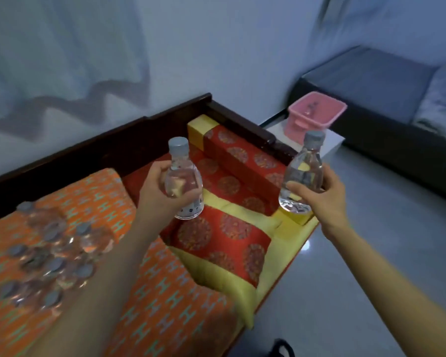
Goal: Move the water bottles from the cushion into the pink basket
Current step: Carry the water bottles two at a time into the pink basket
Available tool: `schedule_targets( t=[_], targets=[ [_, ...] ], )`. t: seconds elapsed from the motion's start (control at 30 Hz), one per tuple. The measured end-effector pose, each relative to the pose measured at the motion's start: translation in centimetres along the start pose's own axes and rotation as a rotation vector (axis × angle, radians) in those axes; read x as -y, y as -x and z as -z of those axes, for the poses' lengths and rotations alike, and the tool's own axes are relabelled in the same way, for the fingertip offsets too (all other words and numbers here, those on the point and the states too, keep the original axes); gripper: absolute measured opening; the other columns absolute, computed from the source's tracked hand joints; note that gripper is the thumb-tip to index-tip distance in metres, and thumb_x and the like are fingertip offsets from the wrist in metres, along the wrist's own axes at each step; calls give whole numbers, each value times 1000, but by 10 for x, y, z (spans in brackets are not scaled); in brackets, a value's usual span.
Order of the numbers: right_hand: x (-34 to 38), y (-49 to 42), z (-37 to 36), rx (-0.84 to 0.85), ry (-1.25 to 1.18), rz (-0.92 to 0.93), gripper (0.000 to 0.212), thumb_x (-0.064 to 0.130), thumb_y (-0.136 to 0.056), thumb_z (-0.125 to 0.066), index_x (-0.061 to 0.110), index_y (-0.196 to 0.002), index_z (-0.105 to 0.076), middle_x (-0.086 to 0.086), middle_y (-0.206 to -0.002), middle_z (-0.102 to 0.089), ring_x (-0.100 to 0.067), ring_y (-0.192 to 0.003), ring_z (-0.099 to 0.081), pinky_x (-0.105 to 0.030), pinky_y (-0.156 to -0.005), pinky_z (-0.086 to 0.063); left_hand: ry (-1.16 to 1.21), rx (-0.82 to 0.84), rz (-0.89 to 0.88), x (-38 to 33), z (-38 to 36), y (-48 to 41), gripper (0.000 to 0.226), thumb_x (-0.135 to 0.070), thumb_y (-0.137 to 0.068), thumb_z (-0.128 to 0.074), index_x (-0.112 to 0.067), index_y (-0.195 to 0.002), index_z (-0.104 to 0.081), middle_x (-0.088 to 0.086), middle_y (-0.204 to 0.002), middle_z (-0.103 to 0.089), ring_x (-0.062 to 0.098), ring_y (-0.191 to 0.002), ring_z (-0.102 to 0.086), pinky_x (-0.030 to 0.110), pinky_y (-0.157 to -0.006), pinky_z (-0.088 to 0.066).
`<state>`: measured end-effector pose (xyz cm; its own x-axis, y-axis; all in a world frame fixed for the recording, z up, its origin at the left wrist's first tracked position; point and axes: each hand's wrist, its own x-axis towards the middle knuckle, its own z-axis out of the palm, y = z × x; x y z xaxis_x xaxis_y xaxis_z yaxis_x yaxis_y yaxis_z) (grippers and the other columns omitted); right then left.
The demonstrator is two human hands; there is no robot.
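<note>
The left-hand bottle (pixel 182 176) is upright in the air above the red and yellow cushion (pixel 222 240). The left hand (pixel 157 191) has its grip wrapped round the bottle's lower body, fingers curled across the front. The right-hand bottle (pixel 304 171) leans a little to the right over the cushion's right edge. The right hand (pixel 325 199) has its grip closed on this bottle, thumb across the front and fingers behind. Both bottles are clear, hold water and have grey caps.

A heap of bottles (pixel 49 253) lies at the near left on the orange cushion (pixel 165 305), which has a teal pattern. The pink basket (pixel 319 122) stands far right, well apart from the heap, on a white tabletop (pixel 331 144). One bottle in the basket (pixel 310 108) shows above its rim.

A dark wooden frame (pixel 88 150) runs behind the cushions. A dark sofa (pixel 371 81) sits beyond the basket, and grey floor (pixel 371 240) lies to the right.
</note>
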<state>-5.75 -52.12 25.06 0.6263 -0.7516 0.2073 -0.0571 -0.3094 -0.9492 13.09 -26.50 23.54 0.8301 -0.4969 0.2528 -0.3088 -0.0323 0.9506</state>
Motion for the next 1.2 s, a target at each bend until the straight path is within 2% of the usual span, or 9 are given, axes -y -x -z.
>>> schedule_targets(
  t=[0.13,0.3,0.37,0.47,0.57,0.77,0.9,1.0,1.2],
  targets=[
    [-9,-15,73,-62,-2,-16,61,52,-49,-82,27,-101,-65,12,-91,-71,-3,-82,-68,-22,-71,-51,-7,58,-35,-19,-84,-16,58,-41,-57,-86,-37,-105,-53,-12,-99,-68,10,-90,-69,30,-73,-56],
    [-31,-48,177,-95,25,-10,75,60,-46,-77,26,-111,-60,6,-104,-67,-12,-95,-65,-31,-79,-53,-29,96,-58,-42,-202,-36,61,-40,-56,-87,-35,-107,-54,-16,-100,-68,5,-90,-68,25,-71,-55],
    [-39,-61,215,-108,35,-10,76,59,-46,-77,28,-113,-59,5,-108,-65,-14,-98,-64,-32,-82,-52,-18,92,-44,-48,-245,-45,61,-38,-55,-88,-37,-106,-54,-17,-100,-67,5,-90,-68,30,-73,-57],
    [-53,-80,266,-144,36,-24,71,49,-50,-80,30,-115,-57,9,-108,-64,-8,-96,-64,-23,-77,-49,-5,117,-35,-60,-303,-57,61,-37,-54,-88,-41,-104,-53,-19,-99,-66,4,-91,-67,37,-78,-57],
    [-66,-100,303,-173,37,-38,62,39,-55,-81,32,-112,-57,7,-108,-64,-8,-95,-64,-20,-76,-48,-11,135,-43,-65,-346,-72,63,-29,-57,-90,-33,-108,-54,-11,-101,-67,6,-92,-66,41,-82,-57],
    [-100,-154,356,-228,33,-71,59,40,-55,-79,34,-110,-57,2,-110,-64,-13,-97,-64,-26,-79,-51,-31,205,-36,-70,-429,-120,69,-34,-53,-89,-30,-112,-51,-15,-106,-63,-6,-92,-62,28,-80,-54],
    [-127,-199,384,-241,46,-81,57,39,-55,-81,40,-107,-57,1,-108,-65,-15,-95,-65,-31,-81,-54,-22,252,-34,-62,-480,-156,64,-44,-50,-85,-43,-103,-51,-21,-102,-64,-5,-93,-62,28,-79,-53],
    [-148,-242,403,-264,52,-97,62,33,-58,-84,32,-114,-58,-1,-110,-65,-20,-97,-66,-39,-85,-56,1,252,-32,-53,-520,-188,60,-45,-49,-85,-50,-97,-51,-26,-98,-65,-2,-93,-63,28,-77,-53],
    [-185,-343,443,-243,44,-152,66,37,-57,-83,32,-117,-56,5,-111,-65,-18,-99,-66,-46,-89,-55,23,238,-1,-31,-597,-260,62,-30,-54,-90,-50,-97,-51,-22,-101,-66,-3,-94,-64,19,-71,-51]
  ],
)
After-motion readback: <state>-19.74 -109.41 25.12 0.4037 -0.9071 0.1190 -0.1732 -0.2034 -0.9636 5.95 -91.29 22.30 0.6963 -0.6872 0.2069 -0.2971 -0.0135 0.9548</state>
